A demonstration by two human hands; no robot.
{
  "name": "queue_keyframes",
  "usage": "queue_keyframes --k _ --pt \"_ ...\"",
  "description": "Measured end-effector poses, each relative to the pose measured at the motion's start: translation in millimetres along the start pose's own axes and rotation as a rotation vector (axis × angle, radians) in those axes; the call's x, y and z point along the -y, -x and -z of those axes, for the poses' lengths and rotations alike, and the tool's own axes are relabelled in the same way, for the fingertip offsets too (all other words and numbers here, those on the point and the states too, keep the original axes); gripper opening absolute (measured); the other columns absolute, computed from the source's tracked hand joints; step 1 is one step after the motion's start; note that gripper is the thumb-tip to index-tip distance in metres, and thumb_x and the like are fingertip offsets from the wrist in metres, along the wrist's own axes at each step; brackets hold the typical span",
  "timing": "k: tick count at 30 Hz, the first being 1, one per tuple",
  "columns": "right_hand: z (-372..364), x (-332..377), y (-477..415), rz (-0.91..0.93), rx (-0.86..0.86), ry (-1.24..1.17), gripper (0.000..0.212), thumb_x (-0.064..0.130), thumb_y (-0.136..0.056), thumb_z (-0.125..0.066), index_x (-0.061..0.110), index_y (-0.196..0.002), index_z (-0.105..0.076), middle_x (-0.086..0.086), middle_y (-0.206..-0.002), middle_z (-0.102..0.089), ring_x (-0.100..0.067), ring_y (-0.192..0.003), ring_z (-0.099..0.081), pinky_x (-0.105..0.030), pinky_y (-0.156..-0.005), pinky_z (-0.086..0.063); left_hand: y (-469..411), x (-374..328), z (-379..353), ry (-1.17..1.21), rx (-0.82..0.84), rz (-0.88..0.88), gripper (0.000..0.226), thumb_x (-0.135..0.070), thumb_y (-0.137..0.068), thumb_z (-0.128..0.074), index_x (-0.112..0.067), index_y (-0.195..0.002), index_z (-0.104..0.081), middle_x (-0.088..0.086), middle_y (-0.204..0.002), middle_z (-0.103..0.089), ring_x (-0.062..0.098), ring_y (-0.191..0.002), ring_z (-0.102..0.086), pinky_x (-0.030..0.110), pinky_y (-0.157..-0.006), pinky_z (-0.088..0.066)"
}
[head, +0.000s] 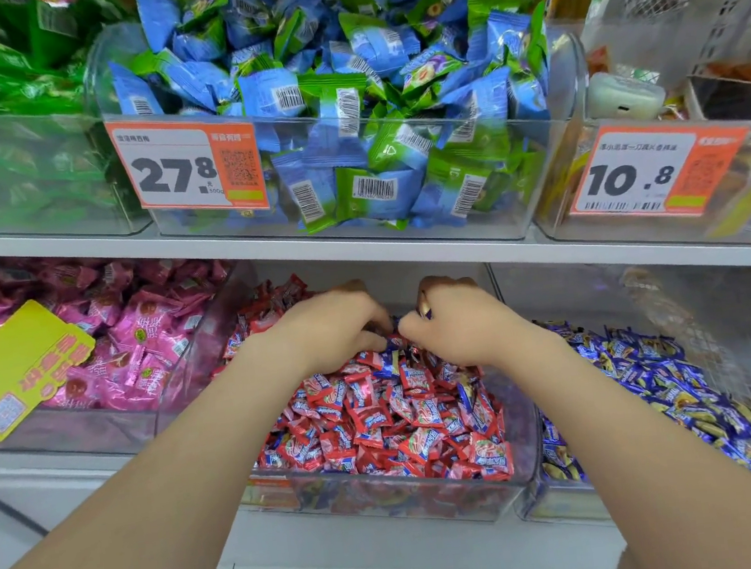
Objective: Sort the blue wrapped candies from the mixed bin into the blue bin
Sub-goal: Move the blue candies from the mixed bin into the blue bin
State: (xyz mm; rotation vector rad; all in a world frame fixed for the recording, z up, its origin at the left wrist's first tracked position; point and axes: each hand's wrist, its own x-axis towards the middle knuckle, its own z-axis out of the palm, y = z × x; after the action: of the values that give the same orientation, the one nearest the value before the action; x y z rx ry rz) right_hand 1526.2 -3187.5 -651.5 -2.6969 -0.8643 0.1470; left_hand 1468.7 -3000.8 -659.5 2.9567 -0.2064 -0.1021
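In the head view, both hands are dug into the back of the mixed bin [390,500], where blue strays are buried among red. A blue wrapped candy [425,312] appears pinched in the curled fingers of the right hand [457,333]. The left hand [334,329] is curled downward, its hold hidden. The blue bin [559,503] stands just right, for short transfers.

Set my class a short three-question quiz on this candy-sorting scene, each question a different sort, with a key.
1. True or false: the left hand and right hand are in the pink-candy bin.
2. The blue bin sits where from the mixed bin? A left, B right, C above.
3. Fill in: the price tag on the bin above the mixed bin reads ___.
Key: 1 false, both are in the mixed bin; 2 B; 3 27.8.
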Motion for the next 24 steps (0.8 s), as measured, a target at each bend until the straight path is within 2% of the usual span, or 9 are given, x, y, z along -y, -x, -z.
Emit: queue_keyframes --k 4,7,9,13,16,18,20,22,24 --pt "-3 -5 3 0.032 0.017 -0.047 0.021 0.036 -0.090 -0.063 0.023 -0.104 -0.056 -0.002 -0.097 -0.066 -0.028 -0.092 -0.062 -0.038 -0.076 -0.053 -2 3 -2 0.010 0.003 -0.001 0.020 -0.041 -0.096 -0.071 -0.031 -0.113 -0.075 -0.009 -0.097 -0.061 0.018 -0.093 -0.063 0.033 -0.078 -0.050" --pt "-7 -3 4 0.059 0.013 -0.062 0.014 0.036 -0.096 -0.053 0.029 -0.102 -0.063 0.000 -0.094 -0.072 -0.028 -0.093 -0.067 -0.041 -0.083 -0.058 3 8 -4 0.088 -0.080 0.017 0.016 -0.037 -0.099 -0.065 -0.025 -0.096 -0.075 -0.007 -0.092 -0.071 0.018 -0.087 -0.066 0.035 -0.079 -0.054" --pt "-10 1 6 0.097 0.036 -0.034 0.021 0.047 -0.101 -0.053 0.031 -0.103 -0.068 -0.001 -0.096 -0.073 -0.028 -0.095 -0.067 -0.041 -0.083 -0.058 10 12 -1 0.138 -0.176 0.078 0.024 -0.036 -0.100 -0.055 -0.019 -0.088 -0.065 0.001 -0.084 -0.068 0.024 -0.081 -0.063 0.039 -0.077 -0.053" --pt "-19 12 10 0.165 0.165 0.095 0.039 0.067 -0.096 -0.057 0.035 -0.117 -0.066 -0.003 -0.110 -0.070 -0.028 -0.105 -0.061 -0.040 -0.083 -0.051 25 18 8 0.236 -0.333 0.192 0.035 -0.032 -0.100 -0.042 -0.011 -0.074 -0.051 0.012 -0.074 -0.060 0.034 -0.076 -0.056 0.039 -0.069 -0.045" --pt "-22 16 10 0.160 0.225 0.177 0.042 0.064 -0.096 -0.062 0.024 -0.110 -0.062 -0.007 -0.107 -0.062 -0.029 -0.100 -0.057 -0.037 -0.076 -0.043 31 20 4 0.214 -0.371 0.252 0.058 -0.059 -0.092 -0.035 -0.009 -0.066 -0.047 0.010 -0.063 -0.053 0.035 -0.068 -0.056 0.037 -0.062 -0.041" --pt "-19 16 12 0.155 0.240 0.141 0.044 0.061 -0.097 -0.062 0.018 -0.102 -0.059 -0.008 -0.099 -0.060 -0.029 -0.100 -0.055 -0.038 -0.075 -0.044 31 19 -1 0.154 -0.397 0.286 0.074 -0.078 -0.087 -0.042 -0.009 -0.062 -0.047 0.007 -0.057 -0.051 0.030 -0.061 -0.055 0.036 -0.056 -0.041" --pt "-13 15 16 0.162 0.217 0.116 0.047 0.058 -0.101 -0.058 0.011 -0.093 -0.057 -0.008 -0.087 -0.058 -0.028 -0.092 -0.054 -0.040 -0.074 -0.045 28 16 -4 0.070 -0.392 0.281 0.063 -0.073 -0.085 -0.057 -0.014 -0.066 -0.056 0.003 -0.062 -0.059 0.028 -0.068 -0.061 0.035 -0.060 -0.048" --pt "-6 13 22 0.186 0.129 0.083 0.055 0.054 -0.106 -0.051 0.008 -0.076 -0.051 -0.009 -0.067 -0.051 -0.028 -0.073 -0.048 -0.043 -0.069 -0.043 21 11 -4 0.021 -0.351 0.211 0.035 -0.060 -0.087 -0.065 -0.026 -0.091 -0.070 -0.001 -0.086 -0.072 0.028 -0.089 -0.069 0.037 -0.074 -0.056" --pt "0 10 30 0.195 0.052 0.033 0.061 0.052 -0.107 -0.049 0.009 -0.064 -0.040 -0.009 -0.053 -0.038 -0.028 -0.057 -0.039 -0.045 -0.062 -0.039 12 5 -4 -0.002 -0.290 0.151 0.031 -0.051 -0.091 -0.065 -0.037 -0.119 -0.067 -0.007 -0.112 -0.074 0.024 -0.108 -0.068 0.037 -0.087 -0.057"
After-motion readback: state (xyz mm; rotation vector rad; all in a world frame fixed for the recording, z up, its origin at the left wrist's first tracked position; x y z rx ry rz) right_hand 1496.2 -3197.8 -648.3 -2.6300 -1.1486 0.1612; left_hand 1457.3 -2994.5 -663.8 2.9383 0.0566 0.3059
